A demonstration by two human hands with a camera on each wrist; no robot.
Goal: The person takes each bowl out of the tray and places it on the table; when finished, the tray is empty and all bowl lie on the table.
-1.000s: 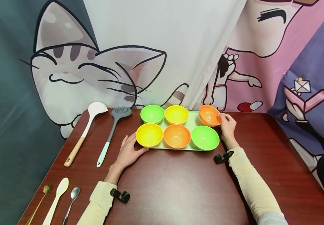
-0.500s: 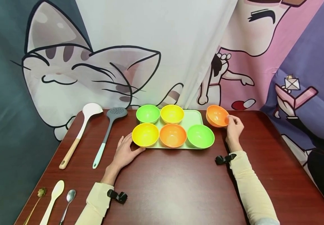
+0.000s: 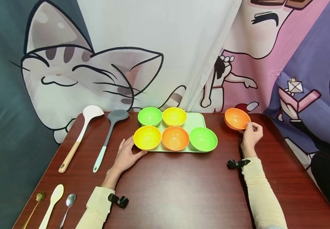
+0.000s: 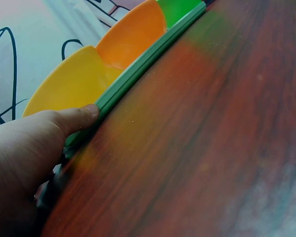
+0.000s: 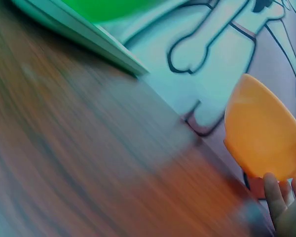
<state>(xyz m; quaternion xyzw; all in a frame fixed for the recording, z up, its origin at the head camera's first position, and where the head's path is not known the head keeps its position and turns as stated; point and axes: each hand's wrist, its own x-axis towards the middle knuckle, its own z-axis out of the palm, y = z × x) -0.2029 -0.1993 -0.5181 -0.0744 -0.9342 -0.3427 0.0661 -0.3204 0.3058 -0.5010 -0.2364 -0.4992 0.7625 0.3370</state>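
Curtained rm. (type unclear): cartoon drapes (image 3: pixel 165 60), tbl. (image 3: pixel 179 187)

Head view, up high, faces twelve o'clock, down over the surface (image 3: pixel 170 187); close-in wrist views share the tray (image 4: pixel 145 60)!

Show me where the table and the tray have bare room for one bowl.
The widest bare patch of table lies before the tray, between left sleeve and right sleeve; another lies right of the right sleeve. The tray's far right corner, behind the near green bowl, is free. Crowded: the table's left side, with ladle, slotted turner and spoons.
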